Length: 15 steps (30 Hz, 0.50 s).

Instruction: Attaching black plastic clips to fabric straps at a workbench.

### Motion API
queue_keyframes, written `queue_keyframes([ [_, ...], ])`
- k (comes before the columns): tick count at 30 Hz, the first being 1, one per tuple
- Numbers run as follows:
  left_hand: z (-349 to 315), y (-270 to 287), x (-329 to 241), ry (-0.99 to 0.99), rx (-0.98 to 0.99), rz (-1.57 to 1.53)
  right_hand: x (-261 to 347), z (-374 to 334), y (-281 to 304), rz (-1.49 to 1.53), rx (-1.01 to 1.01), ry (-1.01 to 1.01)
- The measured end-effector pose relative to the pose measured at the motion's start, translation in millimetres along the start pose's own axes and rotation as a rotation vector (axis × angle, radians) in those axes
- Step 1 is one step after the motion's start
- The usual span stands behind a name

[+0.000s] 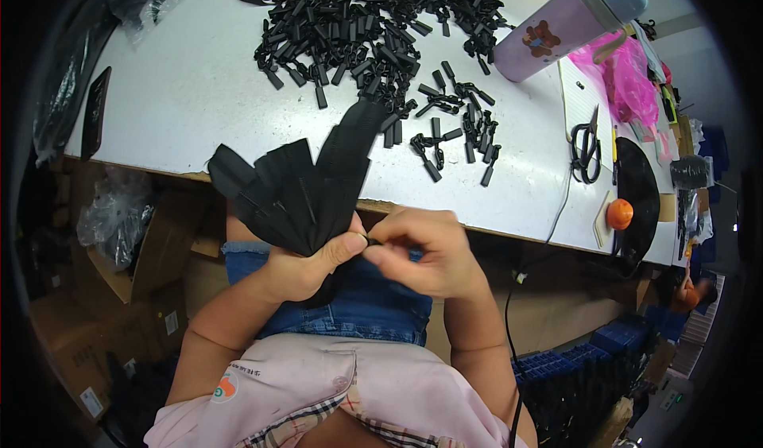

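Observation:
My left hand [300, 271] is closed around a fanned bunch of black fabric strips [306, 186], which look like zipper tapes. The strips spread up and out above my lap, and their gathered ends pass under my thumb. Close against that thumb, my right hand [429, 249] is closed in a pinch on a small black piece [372, 242]; its exact kind is mostly hidden by the fingertips. A large heap of black zipper pulls [350, 31] lies on the table beyond the strips. Several loose pulls [469, 134] sit nearer, to the right of the strips.
The white table [183, 114] has its front edge just beyond my hands. A lilac bottle [556, 31], black scissors [586, 146], an orange fruit [620, 213] and a pink plastic bag [624, 82] are on the right. A phone [96, 114] lies left; cardboard boxes [159, 241] stand below.

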<state>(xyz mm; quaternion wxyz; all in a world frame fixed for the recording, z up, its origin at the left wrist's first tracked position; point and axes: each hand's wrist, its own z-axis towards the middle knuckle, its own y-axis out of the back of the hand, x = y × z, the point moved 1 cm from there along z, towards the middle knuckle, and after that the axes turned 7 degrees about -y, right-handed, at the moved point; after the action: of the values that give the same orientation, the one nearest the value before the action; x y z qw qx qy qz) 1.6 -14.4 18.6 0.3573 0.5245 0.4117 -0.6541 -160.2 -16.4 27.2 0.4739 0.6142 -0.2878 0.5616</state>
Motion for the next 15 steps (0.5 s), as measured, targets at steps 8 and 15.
queue_keyframes([
  [8, 4, 5, 8, 0.145, -0.191, -0.046, 0, -6, -13, -0.339, -0.08, 0.009],
  [15, 2, -1, 19, 0.027, 0.002, -0.121, 2, 4, -7, -0.067, -0.439, 0.149],
])
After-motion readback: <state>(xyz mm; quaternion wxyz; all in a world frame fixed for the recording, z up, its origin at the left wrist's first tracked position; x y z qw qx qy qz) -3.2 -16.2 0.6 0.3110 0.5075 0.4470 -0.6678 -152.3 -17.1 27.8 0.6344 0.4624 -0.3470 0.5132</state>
